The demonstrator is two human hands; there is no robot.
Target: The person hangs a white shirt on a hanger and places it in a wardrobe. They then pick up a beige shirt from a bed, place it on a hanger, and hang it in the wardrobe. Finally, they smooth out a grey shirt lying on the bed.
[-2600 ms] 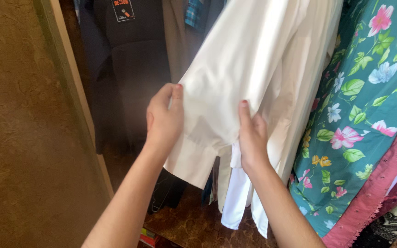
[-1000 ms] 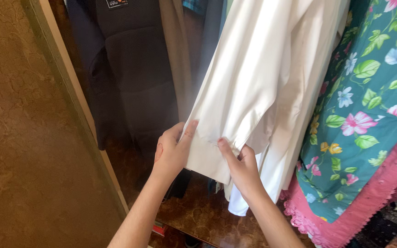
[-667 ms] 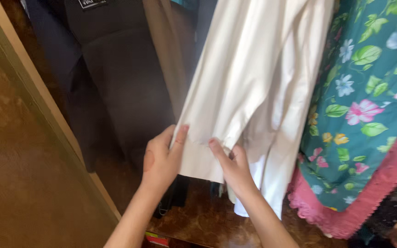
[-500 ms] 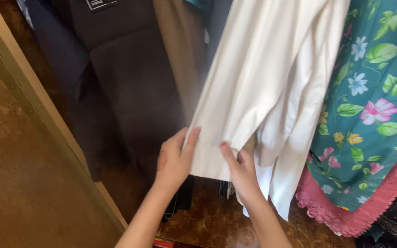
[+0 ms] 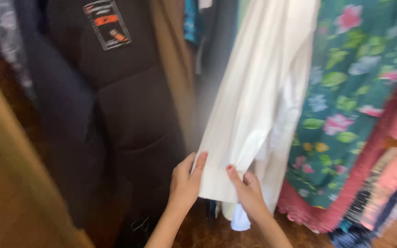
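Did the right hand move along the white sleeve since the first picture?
Yes. The right hand now pinches the cuff end of the white sleeve; earlier it lay higher on the cloth, above the cuff. The left hand slid down likewise.

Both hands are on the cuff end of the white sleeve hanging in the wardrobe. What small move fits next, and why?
Probably draw the cuff taut between the hands. The left hand and right hand each pinch the lower edge of the white sleeve, which hangs loosely with folds above the grip, beside the dark garment and floral cloth. The picture is blurred, so finer detail is unclear.
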